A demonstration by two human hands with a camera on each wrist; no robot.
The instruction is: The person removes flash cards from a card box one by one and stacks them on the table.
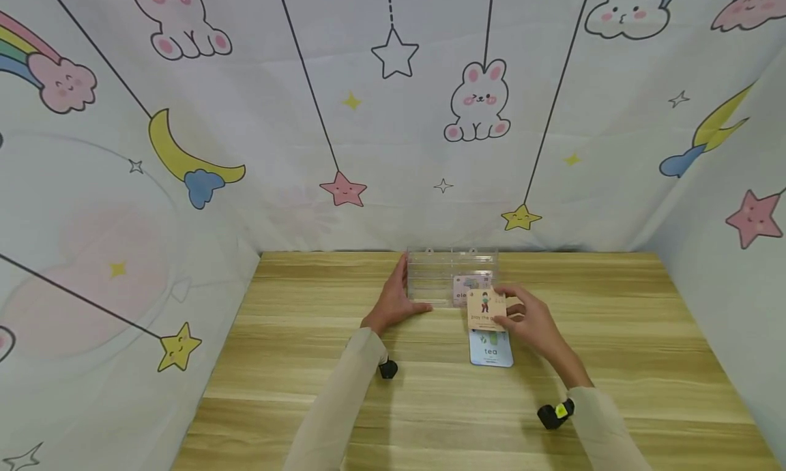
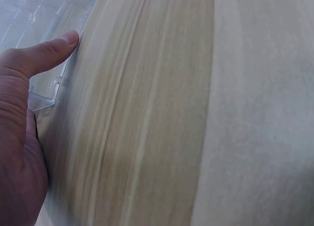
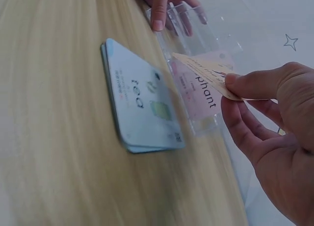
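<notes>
A clear plastic card rack (image 1: 430,274) stands at the back of the table. My left hand (image 1: 395,302) grips its left end, the thumb along the front lower edge and the fingers round the side. A pink card with an elephant (image 3: 206,91) sits in the rack's lower right compartment. Between thumb and fingers, my right hand (image 1: 533,321) pinches an orange picture card (image 1: 482,315), printed "play the" with the last word covered. This card is tilted and overlaps the elephant card's lower part in the head view. A small stack of cards (image 3: 140,108), a blue "tea" card on top, lies before the rack.
The wood-grain table (image 1: 295,334) runs back to a white patterned cloth (image 1: 393,136), which also rises on both sides. Close behind the rack, the cloth meets the table's back edge. Black wrist cameras (image 1: 555,414) sit at both cuffs.
</notes>
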